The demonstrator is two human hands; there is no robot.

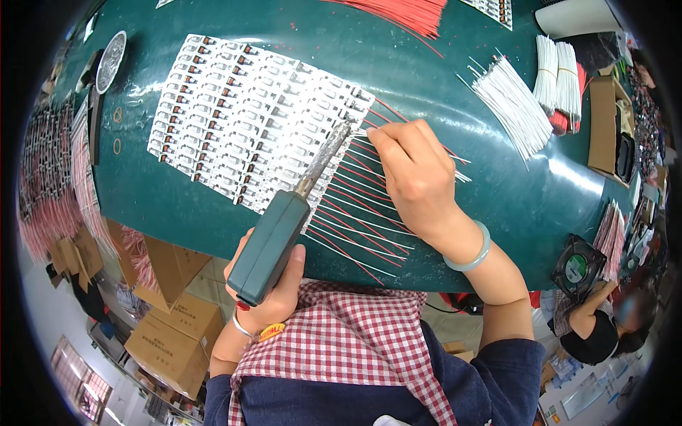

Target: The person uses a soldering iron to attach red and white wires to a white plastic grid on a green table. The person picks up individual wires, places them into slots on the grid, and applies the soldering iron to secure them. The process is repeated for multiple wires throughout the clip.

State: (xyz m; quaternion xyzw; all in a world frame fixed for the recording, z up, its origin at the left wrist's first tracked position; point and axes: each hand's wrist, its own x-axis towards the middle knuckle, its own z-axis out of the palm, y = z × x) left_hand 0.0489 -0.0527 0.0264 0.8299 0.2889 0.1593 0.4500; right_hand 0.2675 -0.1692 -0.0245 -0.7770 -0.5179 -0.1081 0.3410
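My left hand (283, 291) is wrapped round the dark green handle of a soldering iron (268, 245). Its metal tip reaches up to the right edge of a white panel of small circuit boards (234, 121), which lies tilted on the table. Close by that tip, my right hand (415, 174) pinches a thin white wire (361, 133) against the panel's edge; the wire's far end is hidden under the hand. Along this edge, red and white wires (362, 213) stick out in a row toward the lower right.
On the green table (497, 213) lie loose white wires (511, 106), tied white bundles (556, 74) and red wires (405, 14). A shallow dish (111, 62) stands at the left. A cardboard box (605, 128) and a fan (577, 266) sit at the right, near another person (593, 323).
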